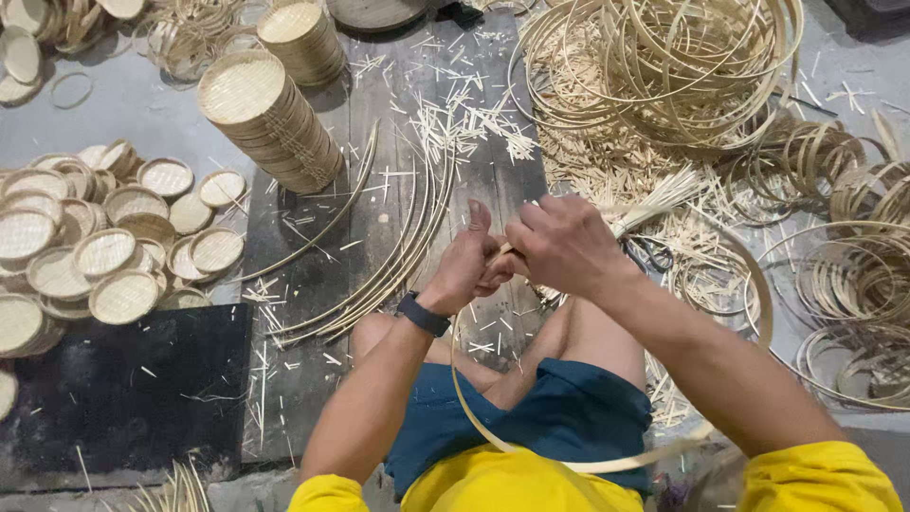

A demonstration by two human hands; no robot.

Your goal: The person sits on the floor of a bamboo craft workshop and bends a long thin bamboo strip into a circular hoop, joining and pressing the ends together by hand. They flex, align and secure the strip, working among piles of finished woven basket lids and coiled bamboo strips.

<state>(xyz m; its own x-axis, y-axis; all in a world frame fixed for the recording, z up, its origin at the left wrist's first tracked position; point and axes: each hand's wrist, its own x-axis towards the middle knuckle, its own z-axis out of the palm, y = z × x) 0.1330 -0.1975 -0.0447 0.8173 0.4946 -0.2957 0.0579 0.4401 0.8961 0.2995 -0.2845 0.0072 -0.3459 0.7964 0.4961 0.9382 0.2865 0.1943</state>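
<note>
Both hands met above the person's knees: the left hand (467, 261), thumb up, and the right hand (561, 245) were clamped together on a thin bamboo strip (531, 457) that looped down across the lap. Curved strips (393, 265) lay on a dark board (313, 284) just ahead, with stacked woven bamboo lids (270, 118) beyond and loose ones (104, 251) at left.
</note>
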